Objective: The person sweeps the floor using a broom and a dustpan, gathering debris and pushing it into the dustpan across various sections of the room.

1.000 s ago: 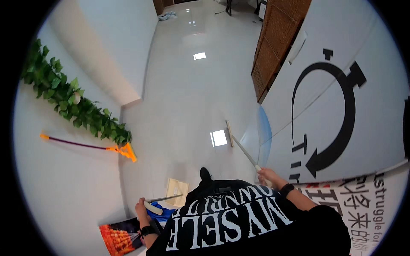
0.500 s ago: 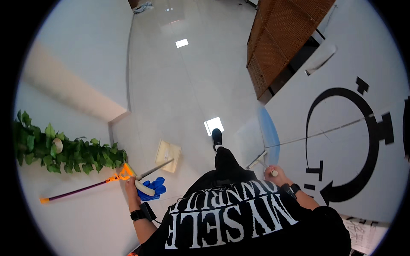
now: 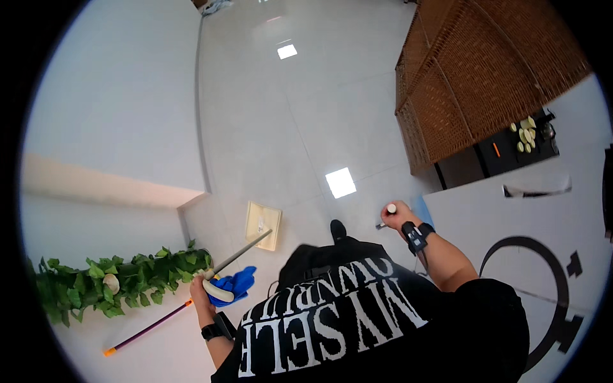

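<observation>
My left hand (image 3: 202, 292) is closed at the cream hooked grip (image 3: 219, 292) of a long-handled dustpan. Its grey pole (image 3: 239, 252) slopes away to the cream pan (image 3: 276, 217) low over the floor; whether it touches cannot be told. Crumpled blue gloves (image 3: 239, 284) hang against the grip, and how they are held is hidden. At the right, my right hand (image 3: 397, 216) is wrapped round the upright handle of what looks like a broom, its pale round end (image 3: 391, 209) pointing up. The hand hides most of the handle and head.
A leafy green garland (image 3: 128, 281) runs along the left wall. Below it slants a purple pole (image 3: 150, 329) with orange ends. A woven brown screen (image 3: 472, 83) stands at right, beside a white panel (image 3: 472, 210) with black markings. Glossy pale tiles (image 3: 306, 121) stretch ahead.
My right hand has moved forward and up with the broom. My left hand has carried the dustpan along. The garland and purple pole have slid down the view, and more of the screen shows.
</observation>
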A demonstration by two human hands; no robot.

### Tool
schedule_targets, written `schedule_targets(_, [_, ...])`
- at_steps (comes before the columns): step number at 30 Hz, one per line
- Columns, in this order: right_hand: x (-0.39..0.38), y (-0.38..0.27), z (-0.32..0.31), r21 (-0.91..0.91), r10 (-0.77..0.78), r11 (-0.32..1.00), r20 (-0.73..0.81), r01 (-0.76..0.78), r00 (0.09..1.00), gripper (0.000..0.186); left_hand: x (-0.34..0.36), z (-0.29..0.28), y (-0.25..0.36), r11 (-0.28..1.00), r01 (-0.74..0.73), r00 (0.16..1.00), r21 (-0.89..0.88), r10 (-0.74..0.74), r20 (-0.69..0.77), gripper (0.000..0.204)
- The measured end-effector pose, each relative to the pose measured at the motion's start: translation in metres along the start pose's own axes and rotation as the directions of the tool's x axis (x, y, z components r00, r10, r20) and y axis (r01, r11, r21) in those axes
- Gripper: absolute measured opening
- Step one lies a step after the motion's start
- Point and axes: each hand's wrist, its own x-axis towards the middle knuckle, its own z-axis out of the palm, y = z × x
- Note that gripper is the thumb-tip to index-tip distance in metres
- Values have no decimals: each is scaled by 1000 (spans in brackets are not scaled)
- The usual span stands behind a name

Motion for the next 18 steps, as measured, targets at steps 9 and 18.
schedule_targets(9, [61, -20, 132, 95, -1, 995, 23, -1, 1000, 4, 108, 120, 73, 987, 68, 998, 144, -68, -6, 28])
schedule_targets(18, [110, -72, 281, 214, -8, 977, -8, 9, 1000, 8, 242, 281, 178, 895, -48, 992, 444, -10, 127, 34])
